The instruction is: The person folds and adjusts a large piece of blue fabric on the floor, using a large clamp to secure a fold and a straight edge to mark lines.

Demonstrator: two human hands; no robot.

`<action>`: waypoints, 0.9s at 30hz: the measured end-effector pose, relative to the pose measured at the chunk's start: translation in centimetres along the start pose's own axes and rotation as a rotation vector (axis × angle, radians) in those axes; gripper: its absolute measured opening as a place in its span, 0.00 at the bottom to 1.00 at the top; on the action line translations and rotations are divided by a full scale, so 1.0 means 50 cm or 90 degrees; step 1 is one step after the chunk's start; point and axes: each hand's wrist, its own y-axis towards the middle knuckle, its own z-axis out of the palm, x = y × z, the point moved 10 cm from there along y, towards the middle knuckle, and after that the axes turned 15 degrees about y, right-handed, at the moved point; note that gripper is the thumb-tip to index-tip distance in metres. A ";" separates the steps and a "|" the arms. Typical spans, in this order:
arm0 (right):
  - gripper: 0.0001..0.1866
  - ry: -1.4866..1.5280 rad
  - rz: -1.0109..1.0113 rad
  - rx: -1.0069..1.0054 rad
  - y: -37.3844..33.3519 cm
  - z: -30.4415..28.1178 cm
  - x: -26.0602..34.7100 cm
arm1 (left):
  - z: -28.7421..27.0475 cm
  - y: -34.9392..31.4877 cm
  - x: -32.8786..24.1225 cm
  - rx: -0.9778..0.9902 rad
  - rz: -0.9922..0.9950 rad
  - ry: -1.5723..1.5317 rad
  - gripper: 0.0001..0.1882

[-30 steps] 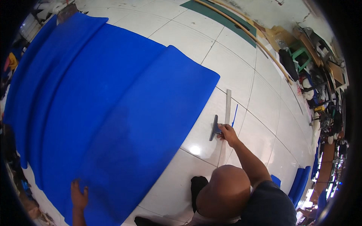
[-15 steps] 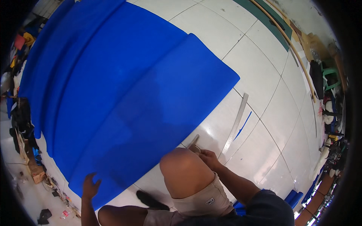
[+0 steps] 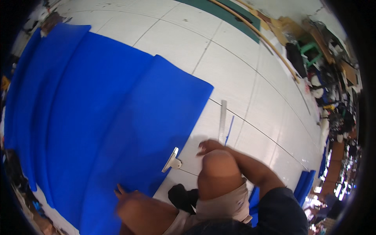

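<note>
A wide blue sheet (image 3: 129,117), folded over in layers, covers the floor in front of me and to my left. On its near right edge sits a silver bulldog clip (image 3: 171,161), which appears to grip the edge. My right hand (image 3: 209,147) is just right of the clip and apart from it, above my raised knee. Its fingers are loosely bent and slightly apart, with nothing seen in them. My left hand (image 3: 124,192) is on the sheet by my other knee, fingers spread. The knee hides part of that hand.
A metal ruler (image 3: 223,119) and a thin blue strip (image 3: 230,128) lie on the white tiles (image 3: 250,98) to the right. A long wooden pole (image 3: 266,37) and a dark green sheet (image 3: 219,9) are at the far side. Clutter with a green stool (image 3: 310,54) lines the right wall.
My right hand has let go of the bulldog clip, now on the sheet's edge, and drawn away from it. My left hand shifted right, closer to my knee. The view has turned.
</note>
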 end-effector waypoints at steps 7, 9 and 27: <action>0.25 -0.191 0.224 -0.168 -0.185 -0.409 0.165 | 0.182 0.005 0.055 -0.011 -0.002 -0.226 0.60; 0.25 -0.175 0.232 -0.193 -0.226 -0.456 0.167 | 0.160 0.012 0.023 -0.036 0.055 -0.226 0.60; 0.34 0.075 0.067 -0.348 0.205 -0.553 0.022 | -0.157 0.311 0.323 -0.114 -0.033 -0.019 0.30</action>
